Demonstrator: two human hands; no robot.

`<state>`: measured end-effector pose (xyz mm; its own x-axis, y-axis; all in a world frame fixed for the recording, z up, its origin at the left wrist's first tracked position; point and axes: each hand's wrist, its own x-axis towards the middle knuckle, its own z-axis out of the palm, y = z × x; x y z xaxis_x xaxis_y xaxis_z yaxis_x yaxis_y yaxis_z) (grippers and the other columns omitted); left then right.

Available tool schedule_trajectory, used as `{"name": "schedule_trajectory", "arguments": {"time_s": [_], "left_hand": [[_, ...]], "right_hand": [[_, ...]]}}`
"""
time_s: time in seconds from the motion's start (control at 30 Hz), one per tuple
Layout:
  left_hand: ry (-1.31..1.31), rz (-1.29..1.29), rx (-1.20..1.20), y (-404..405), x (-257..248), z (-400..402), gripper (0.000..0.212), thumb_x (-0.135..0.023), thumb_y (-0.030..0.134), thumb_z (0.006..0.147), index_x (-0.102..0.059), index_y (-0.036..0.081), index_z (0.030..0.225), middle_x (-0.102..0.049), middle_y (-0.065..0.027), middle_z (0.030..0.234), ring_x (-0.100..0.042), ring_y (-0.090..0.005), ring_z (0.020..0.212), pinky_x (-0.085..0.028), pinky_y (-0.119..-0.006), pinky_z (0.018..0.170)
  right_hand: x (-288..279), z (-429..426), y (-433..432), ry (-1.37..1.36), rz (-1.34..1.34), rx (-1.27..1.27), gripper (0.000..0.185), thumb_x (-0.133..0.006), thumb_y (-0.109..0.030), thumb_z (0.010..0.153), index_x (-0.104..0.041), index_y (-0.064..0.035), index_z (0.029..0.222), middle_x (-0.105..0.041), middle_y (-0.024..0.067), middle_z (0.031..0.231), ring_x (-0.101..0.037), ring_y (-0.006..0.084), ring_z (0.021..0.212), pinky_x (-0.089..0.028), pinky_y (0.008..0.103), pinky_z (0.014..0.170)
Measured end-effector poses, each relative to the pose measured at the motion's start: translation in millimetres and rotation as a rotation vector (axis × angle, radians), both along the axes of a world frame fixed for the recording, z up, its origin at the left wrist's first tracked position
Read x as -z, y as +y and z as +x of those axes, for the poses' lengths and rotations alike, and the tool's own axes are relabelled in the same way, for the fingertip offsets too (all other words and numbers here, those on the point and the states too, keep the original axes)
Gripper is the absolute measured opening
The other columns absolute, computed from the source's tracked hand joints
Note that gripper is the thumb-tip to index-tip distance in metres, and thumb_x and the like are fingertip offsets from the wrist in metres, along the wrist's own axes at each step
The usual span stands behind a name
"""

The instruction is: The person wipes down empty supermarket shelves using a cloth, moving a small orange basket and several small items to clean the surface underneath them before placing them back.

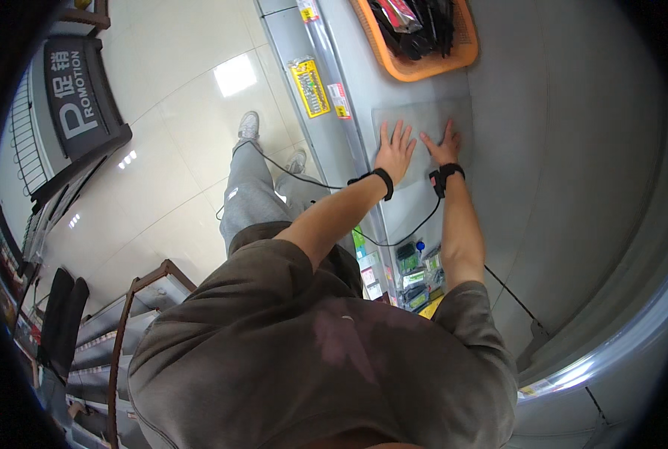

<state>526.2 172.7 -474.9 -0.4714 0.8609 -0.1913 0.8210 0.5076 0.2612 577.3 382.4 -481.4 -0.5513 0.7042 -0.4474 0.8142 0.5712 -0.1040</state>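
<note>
A grey cloth (424,109) lies spread flat on a light grey store shelf (352,53). My left hand (395,157) rests palm down on its left part, fingers spread. Close beside it, my right hand (445,147) presses on the cloth's right part, its thumb pointing towards the left hand. Neither hand grips anything. Each wrist wears a black strap with a small device and a cable. Beyond the cloth stands an orange plastic basket (410,76) holding black items and a red package.
A yellow carded package (310,88) lies near the shelf's front edge, beside price tags (339,101). Several packaged goods (415,275) lie on the shelf close to my body. A promotion stand (79,95) and a brown-edged rack (122,337) stand across the tiled floor.
</note>
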Motion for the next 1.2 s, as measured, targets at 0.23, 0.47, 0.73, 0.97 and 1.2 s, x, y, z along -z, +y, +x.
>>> {"name": "schedule_trajectory", "arguments": {"time_s": [0.23, 0.47, 0.73, 0.97, 1.2], "left_hand": [[-0.025, -0.036, 0.216, -13.6, 2.1, 112.9, 0.061, -0.045, 0.034, 0.100, -0.034, 0.017, 0.157, -0.019, -0.0130, 0.166, -0.010, -0.0437, 0.152, -0.005, -0.076, 0.114], [-0.072, -0.014, 0.200, -35.4, -2.6, 117.3, 0.060, -0.045, 0.031, 0.099, -0.035, 0.017, 0.156, -0.020, -0.0126, 0.166, -0.008, -0.0429, 0.152, -0.005, -0.070, 0.117], [-0.088, 0.014, 0.044, -36.4, 7.6, 8.2, 0.057, -0.043, 0.030, 0.099, -0.038, 0.018, 0.155, -0.022, -0.0122, 0.165, -0.010, -0.0417, 0.152, -0.007, -0.069, 0.117], [-0.051, 0.147, -0.053, -42.9, 8.0, -109.1, 0.050, -0.053, 0.034, 0.095, -0.057, 0.011, 0.140, -0.037, -0.0154, 0.158, -0.025, -0.0394, 0.148, -0.019, -0.063, 0.117], [-0.797, 0.685, -0.450, -55.8, -3.2, -205.4, 0.042, -0.071, 0.031, 0.082, -0.066, -0.001, 0.109, -0.072, -0.0204, 0.098, -0.070, -0.0381, 0.093, -0.055, -0.044, 0.087]], "right_hand": [[-1.4, 153.4, -13.7, -0.069, -0.093, 0.182, 0.126, -0.075, -0.072, 0.071, -0.002, -0.0212, 0.162, -0.007, 0.0346, 0.161, -0.004, 0.0498, 0.150, -0.009, 0.0571, 0.122], [6.0, 159.6, -28.7, 0.007, -0.104, 0.161, 0.126, -0.074, -0.074, 0.069, -0.009, -0.0201, 0.162, -0.005, 0.0395, 0.159, -0.009, 0.0530, 0.149, -0.013, 0.0595, 0.120], [12.5, 24.5, -47.9, -0.024, -0.031, 0.199, 0.124, -0.071, -0.075, 0.070, -0.012, -0.0154, 0.161, -0.007, 0.0394, 0.159, -0.010, 0.0532, 0.149, -0.012, 0.0608, 0.120], [6.5, -112.8, -52.8, 0.054, -0.109, 0.142, 0.113, -0.076, -0.064, 0.072, -0.022, -0.0198, 0.161, -0.021, 0.0361, 0.158, -0.017, 0.0481, 0.150, -0.013, 0.0592, 0.120], [5.9, -109.9, -25.0, 0.530, -0.377, 0.295, 0.070, -0.067, -0.030, 0.086, -0.047, -0.0074, 0.149, -0.058, 0.0152, 0.139, -0.053, 0.0261, 0.127, -0.039, 0.0353, 0.107]]}}
